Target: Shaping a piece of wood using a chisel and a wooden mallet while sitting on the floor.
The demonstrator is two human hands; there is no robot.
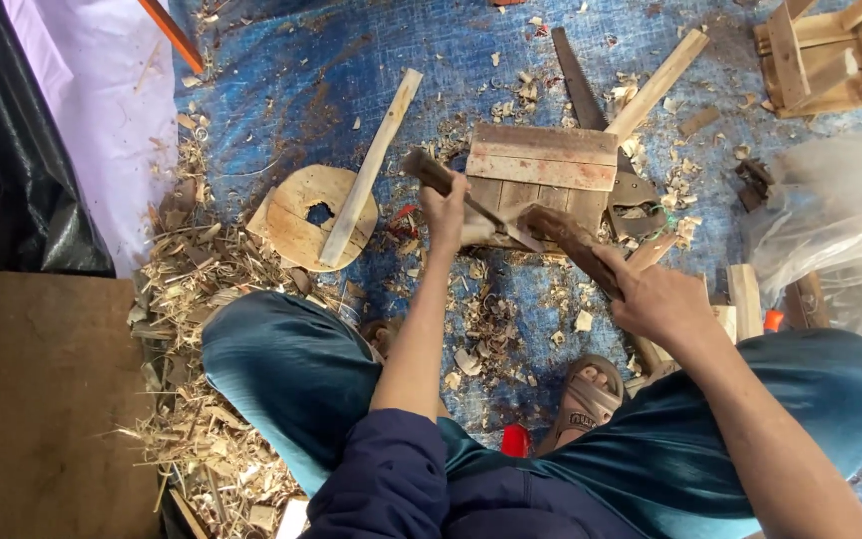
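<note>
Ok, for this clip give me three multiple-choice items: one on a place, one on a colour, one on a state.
1. Where does the long wooden strip lie?
A. across the round wooden disc
B. inside the plastic bag
C. on the person's knee

2. What colour is the ground sheet?
A. green
B. blue
C. red

3. What is the left hand doing?
A. resting open on the floor
B. gripping a tool handle
C. holding a sandal

Answers: 1 A, the strip crosses the disc beside its hole. 2 B, the sheet under the shavings is blue. 3 B, the fingers are closed round the dark handle by the wooden block, while the right hand grips another piece.
</note>
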